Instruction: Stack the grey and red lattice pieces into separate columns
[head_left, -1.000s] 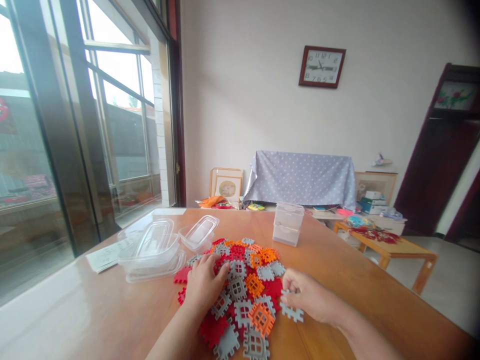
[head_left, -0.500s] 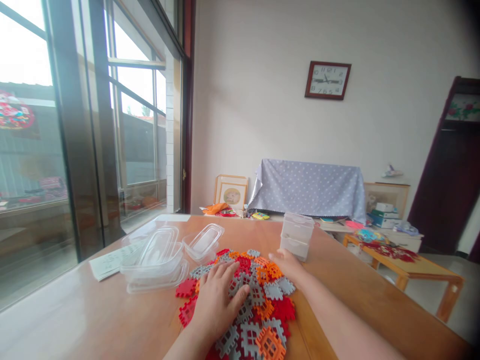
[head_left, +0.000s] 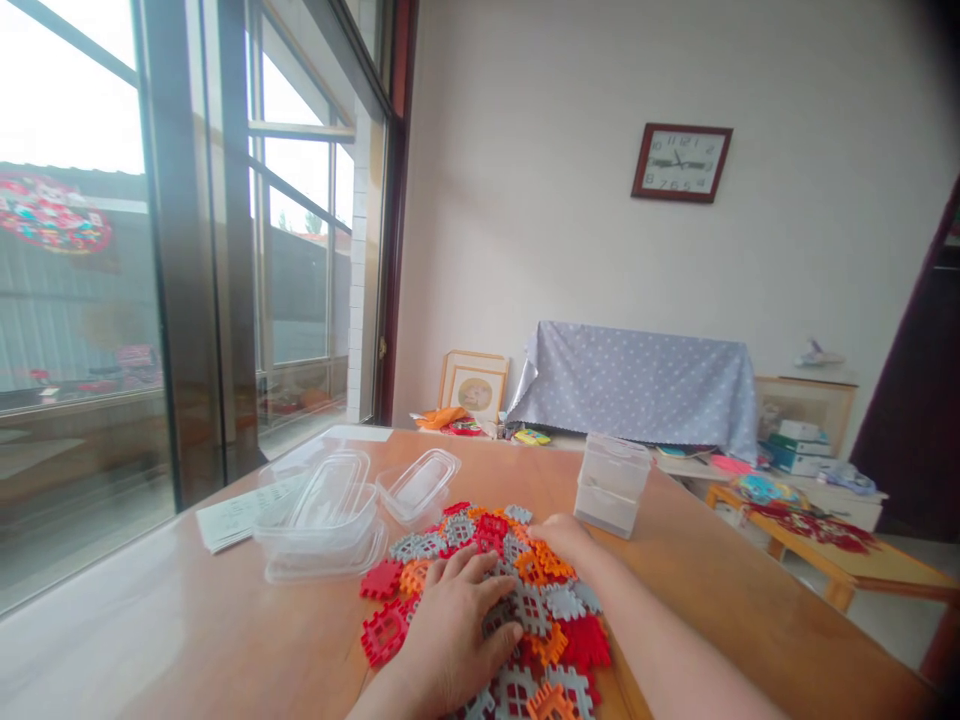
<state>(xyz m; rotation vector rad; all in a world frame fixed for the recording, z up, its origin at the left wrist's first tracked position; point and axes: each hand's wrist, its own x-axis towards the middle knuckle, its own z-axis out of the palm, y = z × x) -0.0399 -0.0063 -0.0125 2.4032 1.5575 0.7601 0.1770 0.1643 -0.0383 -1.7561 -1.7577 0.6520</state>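
One bare right hand (head_left: 564,541) has reached the toothed red, grey and orange plastic pieces' (head_left: 531,608) far edge (its grip I can't tell), apparently shifting work there, left hand (head_left: 459,625) fingers apart.

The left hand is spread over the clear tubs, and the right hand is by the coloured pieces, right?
Not quite: the head view shows the left hand spread over the coloured pieces, with the clear tubs beyond it to the left. The right hand is by the coloured pieces, as you say.
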